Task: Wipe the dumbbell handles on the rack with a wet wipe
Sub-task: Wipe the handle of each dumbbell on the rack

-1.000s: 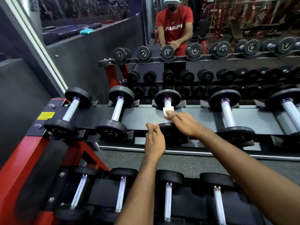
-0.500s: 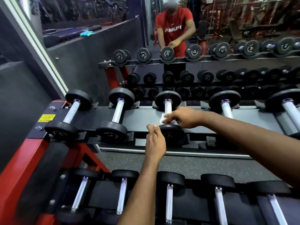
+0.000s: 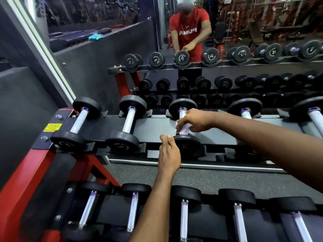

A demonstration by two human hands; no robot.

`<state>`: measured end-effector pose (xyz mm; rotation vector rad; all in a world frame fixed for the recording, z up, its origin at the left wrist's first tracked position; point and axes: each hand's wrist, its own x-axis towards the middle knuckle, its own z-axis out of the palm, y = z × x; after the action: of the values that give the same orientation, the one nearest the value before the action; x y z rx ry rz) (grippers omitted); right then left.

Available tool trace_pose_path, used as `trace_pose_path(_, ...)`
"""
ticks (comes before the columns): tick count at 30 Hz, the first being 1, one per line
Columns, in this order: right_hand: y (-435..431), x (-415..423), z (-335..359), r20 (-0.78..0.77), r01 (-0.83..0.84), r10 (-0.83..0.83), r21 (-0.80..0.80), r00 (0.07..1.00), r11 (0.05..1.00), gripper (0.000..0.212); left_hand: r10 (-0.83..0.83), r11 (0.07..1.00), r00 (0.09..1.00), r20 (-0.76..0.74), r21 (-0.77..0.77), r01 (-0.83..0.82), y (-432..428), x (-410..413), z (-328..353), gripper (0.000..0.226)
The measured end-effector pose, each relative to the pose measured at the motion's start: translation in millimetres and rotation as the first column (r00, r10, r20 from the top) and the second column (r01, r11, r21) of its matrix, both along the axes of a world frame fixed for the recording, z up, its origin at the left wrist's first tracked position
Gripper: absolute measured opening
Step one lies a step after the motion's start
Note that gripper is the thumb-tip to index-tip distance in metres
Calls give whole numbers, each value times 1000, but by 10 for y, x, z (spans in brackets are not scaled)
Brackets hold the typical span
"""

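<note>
1. Your right hand [image 3: 194, 122] has its fingers [image 3: 182, 121] clamped round the wet wipe [image 3: 185, 129]. The wipe is wrapped on the handle [image 3: 181, 113] of the third dumbbell [image 3: 187, 145] from the left, low down near the end closest to you.
2. Your left hand [image 3: 168, 154] sits at that near end. Its fingers [image 3: 165, 139] are curled up against the black weight. I cannot tell if they really grip it or just lean on it.
3. To do this bit well, I think you should hold the wipe tight all the way round the bar. Slide it from one black weight to the other. A bit of bar shows bare above your right hand, so go up there too.
4. Twist your wrist as you slide, so the under side gets wiped as well. Press the near weight firm with your left hand, so the dumbbell does not roll in its slot.
5. The rack [image 3: 153, 124] holds everything here. On its top shelf you can see five dumbbells. Each one lies in its own slot, apart from the ones beside it.
6. The lower shelf [image 3: 111, 211], close to you, holds five more that you can see, each in its own slot too.
7. No pack or box of wipes shows anywhere. The only wipe in sight is the one in your right hand.
</note>
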<state>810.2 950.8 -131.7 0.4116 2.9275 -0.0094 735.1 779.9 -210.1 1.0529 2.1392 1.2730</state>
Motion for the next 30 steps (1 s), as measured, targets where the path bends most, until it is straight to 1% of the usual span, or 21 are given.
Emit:
trace_pose_path(2,72,-22,-3,-56,17,-13,67,998,998,54,0,1000,1000,-3,-3,0,0,-2,-9,36)
trace_pose_path(4,52,-54,-67,-53,-2,7,87,999,996,56,1,1000,1000,-2,1,-1,-3,-5,-10,35)
trace_pose_path(6,-45,-73,-122,2,-17,17,7,1000,1000,57,4,1000,1000,4,8,-4,-6,-3,-5,35)
trace_pose_path(7,-82,-73,-121,6,-15,16,-39,1000,999,55,3,1000,1000,5,9,-3,-7,-2,-2,36)
trace_pose_path(9,-68,-75,-71,-32,6,-8,-59,999,998,52,1,1000,1000,3,13,-1,-6,-4,-3,36)
trace_pose_path(10,-35,-78,-45,-63,14,-16,-33,998,999,53,1,1000,1000,3,13,-1,-6,-6,-8,36)
trace_pose_path(12,30,-72,-16,-116,20,-12,69,993,997,50,0,1000,1000,0,10,0,-4,-12,-17,35)
trace_pose_path(14,5,-84,-2,-97,9,5,140,995,990,50,0,1000,1000,-5,9,0,-4,-8,-19,36)
trace_pose_path(15,-35,-102,-11,-63,-6,13,111,998,994,52,1,1000,1000,-7,13,-1,-4,-8,-17,36)
trace_pose_path(17,-128,-131,-20,14,-31,32,-21,999,999,59,4,1000,1000,-12,22,-4,-9,-5,-13,36)
trace_pose_path(18,-144,-136,-12,31,-35,37,-67,999,997,61,5,1000,1000,-13,24,-5,-9,-8,-11,36)
trace_pose_path(19,-133,-130,0,31,-28,30,-80,999,996,63,4,1000,1000,-11,24,-4,-9,-5,-11,36)
trace_pose_path(22,-80,-111,50,-25,31,-30,25,999,999,61,1,1000,1000,-7,23,-1,-4,-4,-14,36)
trace_pose_path(24,-110,-133,34,-15,23,-22,83,1000,996,59,-1,1000,1000,-7,21,1,-3,-2,-11,36)
trace_pose_path(27,-181,-137,-22,81,-45,40,52,996,998,57,-2,1000,1000,-16,13,2,-3,-4,-7,35)
trace_pose_path(28,-178,-122,-17,72,-42,40,31,997,999,58,-2,1000,1000,-18,14,2,-3,-7,-8,35)
trace_pose_path(30,-111,-72,11,-15,-14,15,47,1000,999,60,-4,1000,1000,-14,13,4,-5,-6,-11,35)
